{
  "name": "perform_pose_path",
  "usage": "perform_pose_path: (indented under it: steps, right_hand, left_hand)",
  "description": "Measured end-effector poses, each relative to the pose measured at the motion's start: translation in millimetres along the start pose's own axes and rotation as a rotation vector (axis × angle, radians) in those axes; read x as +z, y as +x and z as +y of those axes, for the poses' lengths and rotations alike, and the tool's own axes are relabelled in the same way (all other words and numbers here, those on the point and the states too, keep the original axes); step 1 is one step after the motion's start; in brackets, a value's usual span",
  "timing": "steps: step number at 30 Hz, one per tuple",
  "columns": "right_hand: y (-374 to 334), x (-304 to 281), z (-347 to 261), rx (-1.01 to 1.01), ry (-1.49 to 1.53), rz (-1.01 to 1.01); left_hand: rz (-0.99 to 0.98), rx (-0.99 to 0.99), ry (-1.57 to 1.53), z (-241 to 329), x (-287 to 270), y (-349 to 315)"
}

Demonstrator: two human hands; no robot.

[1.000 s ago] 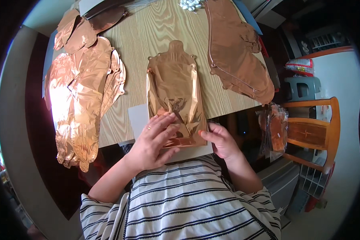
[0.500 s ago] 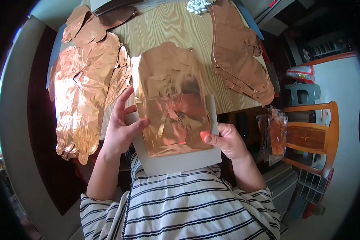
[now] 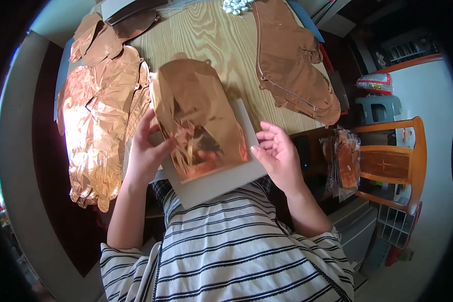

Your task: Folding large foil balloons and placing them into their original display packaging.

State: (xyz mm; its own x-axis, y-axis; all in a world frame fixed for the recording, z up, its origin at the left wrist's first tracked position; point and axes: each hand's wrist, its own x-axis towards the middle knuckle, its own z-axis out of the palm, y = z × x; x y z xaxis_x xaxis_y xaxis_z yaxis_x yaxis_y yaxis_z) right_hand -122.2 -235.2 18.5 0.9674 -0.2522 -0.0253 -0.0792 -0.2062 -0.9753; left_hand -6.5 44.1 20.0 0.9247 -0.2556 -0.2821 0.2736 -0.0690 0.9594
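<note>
A flat, folded rose-gold foil balloon (image 3: 206, 116) lies over a white board (image 3: 221, 186) in front of my striped shirt, its far end over the table edge. My left hand (image 3: 148, 148) grips the foil and board at their left side, thumb on top, other fingers partly hidden. At the right edge of the board is my right hand (image 3: 277, 156), its fingers apart and its thumb tip by the edge. Whether that thumb touches the board is hard to tell. Shiny foil balloons (image 3: 98, 131) lie flat to the left of my left hand.
More flat foil balloons (image 3: 292, 70) are stacked at the table's right. A bunch of small white pieces (image 3: 236, 6) sits at the far edge of the wooden table (image 3: 201, 35). Clear bags with orange-brown contents (image 3: 347, 161) hang by a wooden chair (image 3: 387, 163). Behind it stands a grey-green stool (image 3: 380, 108).
The foil and board have turned, their near edge now slanting up to the right. My right hand has let go of the foil and opened. My left hand keeps its hold.
</note>
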Motion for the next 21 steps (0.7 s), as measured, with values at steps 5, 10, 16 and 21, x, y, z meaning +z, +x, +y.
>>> perform_pose_path:
  steps: [5, 10, 16, 21]
  right_hand:
    - [4.5, 2.1, -9.4, -0.017, -0.316, -0.015]
    - [4.4, 4.7, -13.0, 0.097, -0.347, -0.076]
    - [20.0, -5.2, -15.3, 0.447, 0.067, -0.174]
    - [36.9, -10.9, -26.5, 0.691, 0.331, -0.28]
  left_hand:
    - [0.061, 0.138, 0.311, 12.9, 2.5, 26.2]
    - [0.253, 0.525, 0.865, 4.4, 15.9, 15.6]
    - [-0.114, 0.812, 1.037, -11.5, 25.0, -6.2]
    - [-0.166, 0.748, 1.076, -17.8, 24.4, -5.0]
